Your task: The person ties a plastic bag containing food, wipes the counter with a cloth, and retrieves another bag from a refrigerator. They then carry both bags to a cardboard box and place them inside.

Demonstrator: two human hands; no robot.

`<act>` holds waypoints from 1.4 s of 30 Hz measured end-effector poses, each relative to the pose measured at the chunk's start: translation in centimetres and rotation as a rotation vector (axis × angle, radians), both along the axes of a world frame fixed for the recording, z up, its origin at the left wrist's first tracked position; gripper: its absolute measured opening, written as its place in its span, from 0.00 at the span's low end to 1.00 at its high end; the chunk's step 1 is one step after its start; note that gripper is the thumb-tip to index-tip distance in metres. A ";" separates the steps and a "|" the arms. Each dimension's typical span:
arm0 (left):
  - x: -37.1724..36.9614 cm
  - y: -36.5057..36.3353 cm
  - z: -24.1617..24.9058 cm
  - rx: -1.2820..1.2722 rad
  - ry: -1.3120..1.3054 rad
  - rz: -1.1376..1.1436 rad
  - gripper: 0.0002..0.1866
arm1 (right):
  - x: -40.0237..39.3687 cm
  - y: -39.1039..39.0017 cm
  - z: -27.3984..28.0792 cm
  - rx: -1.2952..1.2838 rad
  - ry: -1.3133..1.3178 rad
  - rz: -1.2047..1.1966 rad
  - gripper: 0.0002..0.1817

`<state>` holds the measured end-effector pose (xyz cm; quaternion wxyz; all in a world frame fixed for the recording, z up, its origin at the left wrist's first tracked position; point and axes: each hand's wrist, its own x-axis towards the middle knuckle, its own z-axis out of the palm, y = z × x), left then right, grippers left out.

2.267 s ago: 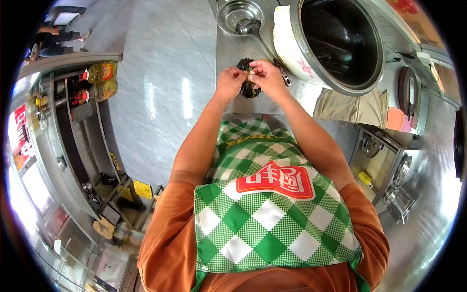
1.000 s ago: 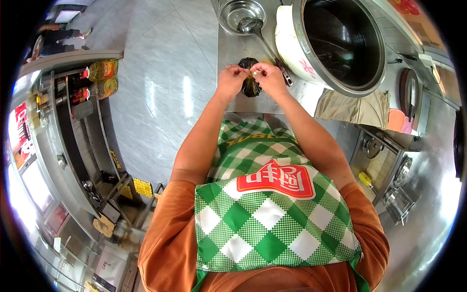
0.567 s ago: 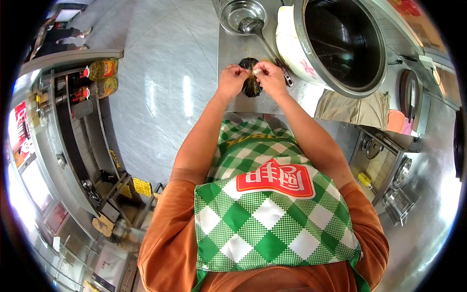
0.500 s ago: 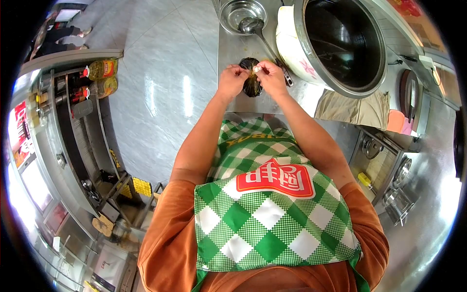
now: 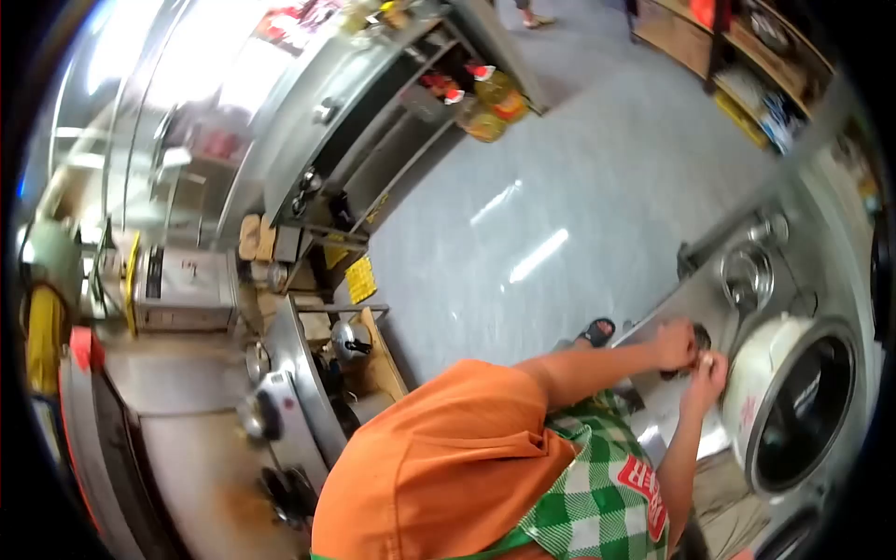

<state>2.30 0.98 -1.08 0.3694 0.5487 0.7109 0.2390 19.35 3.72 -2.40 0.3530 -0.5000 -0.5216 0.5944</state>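
My left hand point(image 5: 678, 346) and my right hand point(image 5: 710, 377) are close together over the steel counter, their fingers pinched at the top of a small dark plastic bag point(image 5: 702, 334). Both are closed. Fingers cover most of the bag, and blur hides just what each fingertip grips. Beside them a ladle point(image 5: 744, 299) rests with its head in a steel bowl point(image 5: 758, 254). A large white pot point(image 5: 754, 378) with a dark inside stands right next to my right hand.
A folded tan cloth point(image 5: 733, 495) lies on the counter point(image 5: 667, 313) near the pot. Across the grey floor point(image 5: 560, 215), oil bottles point(image 5: 502, 93) stand on a low shelf. A metal rack with a kettle point(image 5: 351, 339) is at my left. Another person's foot point(image 5: 537, 20) shows far off.
My view has swung to the left, so the counter, hands and pot now appear at the lower right. My hands stay together at the bag's top.
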 end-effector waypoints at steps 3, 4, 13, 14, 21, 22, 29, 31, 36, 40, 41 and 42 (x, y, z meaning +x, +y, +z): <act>0.7 -1.0 1.0 0.055 -0.175 0.120 0.06 | -0.4 0.2 -0.6 -0.096 0.130 0.037 0.07; 1.2 -1.1 0.9 0.150 -0.219 0.201 0.04 | -0.8 0.2 -0.1 -0.153 0.150 0.033 0.07; 1.2 -1.4 -1.8 0.481 -0.212 0.084 0.05 | -0.4 0.8 1.5 -0.303 0.045 -0.018 0.11; 1.2 -1.5 -1.8 0.504 -0.200 0.079 0.05 | -0.4 0.8 1.6 -0.333 0.056 -0.020 0.12; 0.6 -2.1 -0.6 0.570 -0.136 0.008 0.04 | -0.5 0.9 2.5 -0.435 -0.004 -0.007 0.18; 0.5 -2.1 -0.5 0.574 -0.098 -0.010 0.04 | -0.5 1.0 2.7 -0.421 -0.028 0.003 0.18; 1.4 -2.0 0.1 0.632 0.029 -0.019 0.07 | -1.9 1.0 4.4 -0.356 -0.153 -0.063 0.17; 1.8 -2.1 -0.2 0.607 0.034 -0.015 0.07 | -1.7 0.9 4.1 -0.347 -0.154 -0.053 0.16; 1.7 -1.7 -0.3 0.508 -0.039 -0.006 0.09 | -1.8 0.3 4.1 -0.056 -0.445 0.059 0.15; 1.4 -1.4 -1.0 0.566 -0.079 -0.031 0.08 | -1.1 0.2 2.6 0.073 -0.440 0.034 0.13; 1.6 -1.3 -1.2 0.569 -0.085 -0.043 0.08 | -0.9 0.2 2.2 0.136 -0.456 0.031 0.12; 1.4 -1.4 -0.9 0.571 -0.087 -0.053 0.08 | -0.8 0.2 2.6 0.113 -0.431 0.030 0.12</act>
